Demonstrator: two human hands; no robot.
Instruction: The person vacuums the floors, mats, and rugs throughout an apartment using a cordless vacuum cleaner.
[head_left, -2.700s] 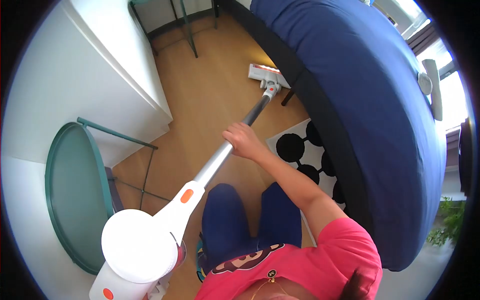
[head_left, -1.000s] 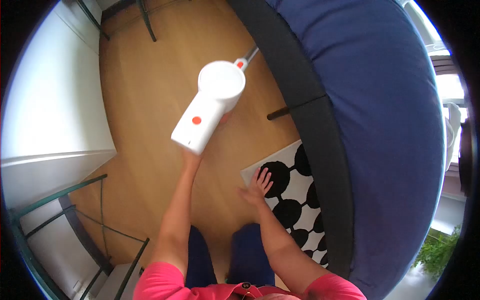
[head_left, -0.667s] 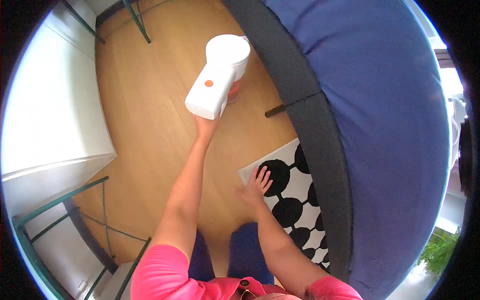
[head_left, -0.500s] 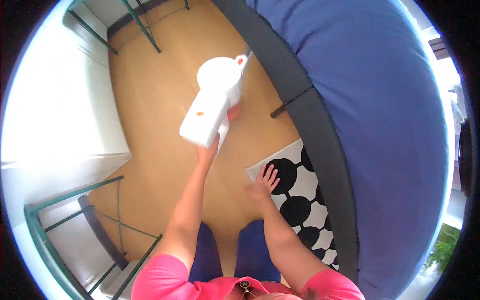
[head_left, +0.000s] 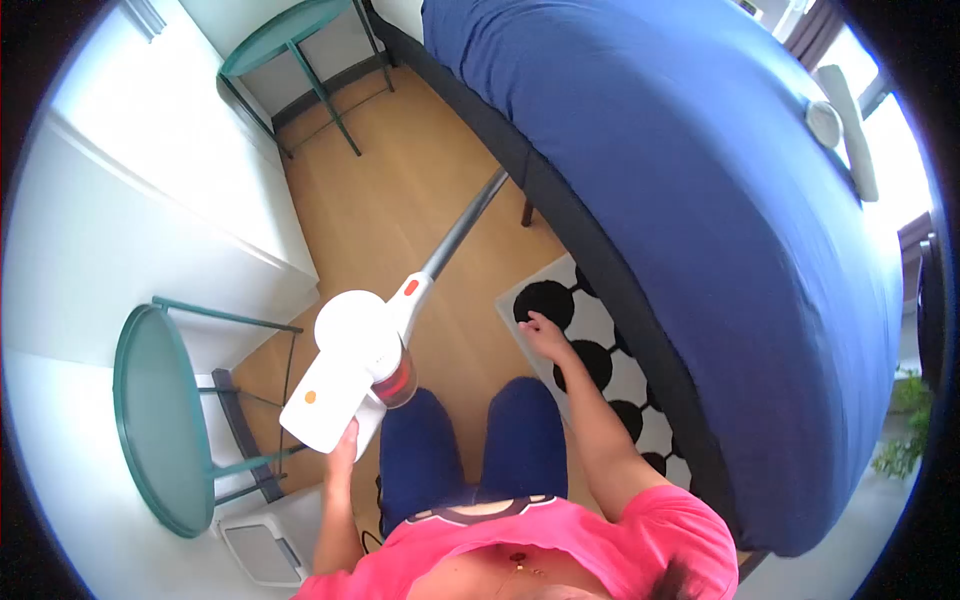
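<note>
My left hand (head_left: 345, 445) is wrapped round the handle of a white cordless vacuum cleaner (head_left: 330, 390), partly hidden behind its body. A grey tube (head_left: 465, 225) runs from the cleaner up and to the right, and its far end is out of sight under the bed (head_left: 680, 230). Above the corner of a white rug with black circles (head_left: 590, 325), my right hand (head_left: 544, 335) holds nothing, with its fingers partly spread and bent.
A round green tray table (head_left: 165, 420) stands at the left, with another green table (head_left: 285, 35) at the back. Near the lower left is a grey-and-white bin (head_left: 262, 552). A dark bed leg (head_left: 527, 213) meets the wooden floor (head_left: 385, 200).
The vacuum cleaner and my left hand have come back toward my body, and more of the tube shows. My right hand has risen from the rug. The view has tilted up.
</note>
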